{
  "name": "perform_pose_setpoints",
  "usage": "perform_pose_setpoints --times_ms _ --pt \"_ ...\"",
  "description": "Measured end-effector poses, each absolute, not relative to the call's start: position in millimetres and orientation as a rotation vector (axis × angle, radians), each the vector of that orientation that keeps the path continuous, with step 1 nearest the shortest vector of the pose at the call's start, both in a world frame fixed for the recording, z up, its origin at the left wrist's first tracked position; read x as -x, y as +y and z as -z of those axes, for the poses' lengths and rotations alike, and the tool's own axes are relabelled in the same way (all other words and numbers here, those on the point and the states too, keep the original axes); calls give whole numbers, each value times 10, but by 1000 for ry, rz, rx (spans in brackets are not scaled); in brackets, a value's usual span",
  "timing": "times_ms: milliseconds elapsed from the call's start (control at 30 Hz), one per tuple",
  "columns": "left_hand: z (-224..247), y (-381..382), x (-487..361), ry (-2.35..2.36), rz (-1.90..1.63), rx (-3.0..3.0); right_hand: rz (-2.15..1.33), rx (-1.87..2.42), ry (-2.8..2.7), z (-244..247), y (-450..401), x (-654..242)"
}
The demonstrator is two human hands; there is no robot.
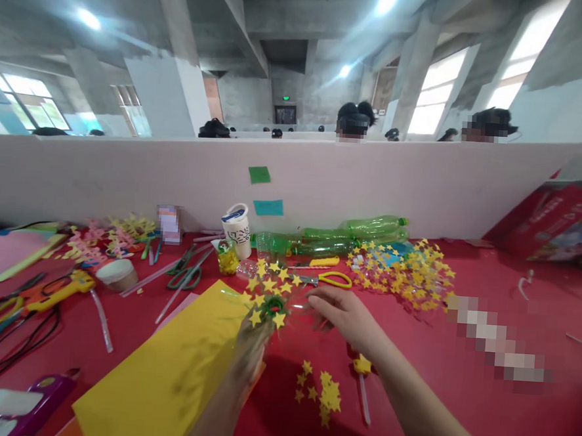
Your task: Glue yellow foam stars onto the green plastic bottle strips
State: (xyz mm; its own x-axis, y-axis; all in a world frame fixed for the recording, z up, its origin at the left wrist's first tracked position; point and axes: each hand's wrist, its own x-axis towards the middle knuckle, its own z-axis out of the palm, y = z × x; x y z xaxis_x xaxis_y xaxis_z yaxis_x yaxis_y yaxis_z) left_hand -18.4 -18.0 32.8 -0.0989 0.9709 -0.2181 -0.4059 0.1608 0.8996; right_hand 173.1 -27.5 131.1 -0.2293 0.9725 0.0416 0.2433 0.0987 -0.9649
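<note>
My left hand (pixel 253 350) is closed around the lower part of a cut green plastic bottle (pixel 274 306), whose mouth ring faces me. Thin clear strips fan out from it, many tipped with yellow paper stars. To its right, my right hand (pixel 337 309) has its fingers pinched together at the end of a clear strip on that side; blur hides the exact contact. Loose yellow stars (pixel 330 393) lie on the red tabletop below the hands. Beside them, under my right forearm, is a glue stick (pixel 364 400) with a yellow tip piece.
Yellow card (pixel 163 368) lies at left, near a yellow glue gun (pixel 62 293) and a purple tool (pixel 38 403). Dark green scissors (pixel 186 276), yellow-handled scissors (pixel 334 280), a white cup (pixel 237 231), green bottles (pixel 326 246) and a star pile (pixel 416 275) stand behind. A white partition (pixel 372 177) borders the table.
</note>
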Motion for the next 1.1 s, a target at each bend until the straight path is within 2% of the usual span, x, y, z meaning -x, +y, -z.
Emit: perform_pose_setpoints --times_ms 200,367,533,867,1100 --pt "-381 -194 164 987 -1384 -672 -792 1249 -1693 -1513 -437 -1919" --pt "-422 -222 102 781 -1365 -767 -344 1064 -2073 -1637 -553 -1903" --pt "-367 -228 71 723 -1364 -744 -158 1016 -2247 -1622 -599 -1765" --pt "-469 -296 -26 709 -1330 -763 -346 843 -2157 -1518 -558 -1699" --pt "-402 -321 -30 723 -1310 -758 -494 972 -1981 -1369 -552 -1599"
